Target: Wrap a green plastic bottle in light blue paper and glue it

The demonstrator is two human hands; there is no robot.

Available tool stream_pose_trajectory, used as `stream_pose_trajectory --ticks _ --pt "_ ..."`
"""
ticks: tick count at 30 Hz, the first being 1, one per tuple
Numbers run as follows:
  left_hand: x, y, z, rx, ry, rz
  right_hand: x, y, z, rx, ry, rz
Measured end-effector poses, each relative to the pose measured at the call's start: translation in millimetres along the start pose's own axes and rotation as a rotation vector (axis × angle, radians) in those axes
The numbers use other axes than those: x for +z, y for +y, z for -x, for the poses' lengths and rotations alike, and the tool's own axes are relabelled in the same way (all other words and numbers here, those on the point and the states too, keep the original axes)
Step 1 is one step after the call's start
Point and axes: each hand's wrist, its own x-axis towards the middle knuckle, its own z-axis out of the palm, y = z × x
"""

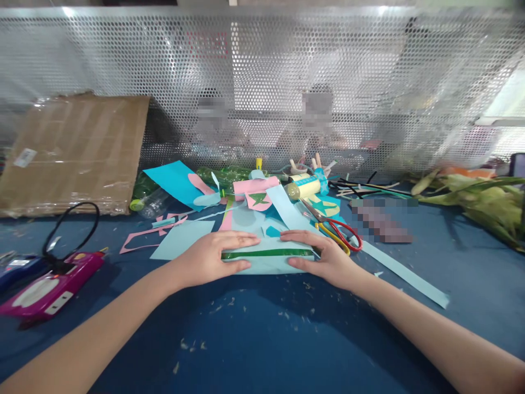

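Note:
Both hands grip a sheet of light-blue paper [268, 265], curled around something green and shiny [268, 254] that shows as a long strip between the paper's edges; it looks like plastic bottle material. My left hand [211, 256] clasps the left end, thumb below the strip and fingers above it. On the opposite end, my right hand [324, 256] holds in the same way. Just beyond my right hand lie scissors [342, 234] with red and yellow handles. Cut paper pieces, including a pink one with a green star [259, 200], are heaped behind the roll.
Pink and blue devices [57, 290] with a black cable lie left. A cardboard sheet [77, 153] leans against the perforated metal panel [262, 71]. A decorated yellow roll [307, 187], a light-blue strip [404, 271] and corn husks [476, 200] lie right. White scraps dot the blue table [262, 345].

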Motion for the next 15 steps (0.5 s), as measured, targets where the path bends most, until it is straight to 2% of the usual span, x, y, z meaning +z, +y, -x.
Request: stream_pose_trajectory --ticks 9,12,15 --pt "7.9 0 -4 -0.065 0.074 0.085 6 7 0 -0.008 0.076 -0.160" --pt "12.3 -1 -2 -0.045 0.109 0.053 8 7 0 -0.002 0.091 -0.195" --pt "19.0 -3 0 0.023 0.193 -0.034 9 7 -1 0.000 0.111 -0.200"
